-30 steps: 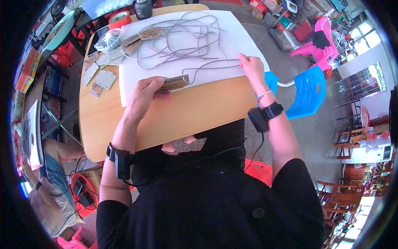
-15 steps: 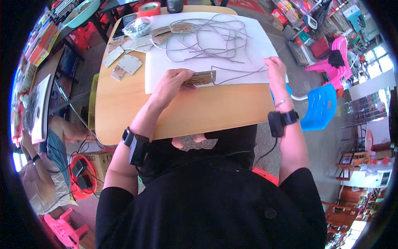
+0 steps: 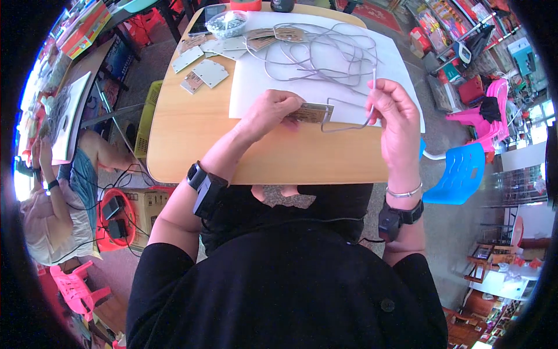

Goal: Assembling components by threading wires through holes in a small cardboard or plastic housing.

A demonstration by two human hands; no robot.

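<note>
My left hand (image 3: pixel 270 113) grips a small flat rectangular plate (image 3: pixel 314 113), its brown patterned face showing, over the front edge of the white sheet (image 3: pixel 249 100). A thin grey cord (image 3: pixel 347 129) runs from the plate's right end and sags across to my right hand (image 3: pixel 396 116). There the thumb and fingers pinch the cord, whose pale end stands upright above them. Behind both hands lies a loose tangle of grey cord (image 3: pixel 325 77), with brown-faced plates (image 3: pixel 289 34) at its left end.
Several pale square plates (image 3: pixel 210 72) lie on the table's left side. Behind them are a clear tub of small pieces (image 3: pixel 227 23) and a dark phone (image 3: pixel 204 18). A blue chair (image 3: pixel 459 173) stands to the right. Another person (image 3: pixel 55 218) works at a table on the left.
My right hand has turned and lifted the cord's end upright; the cord, stretched out sideways before, now hangs in a slack bend. My left hand keeps hold of the plate. The view has shifted.
</note>
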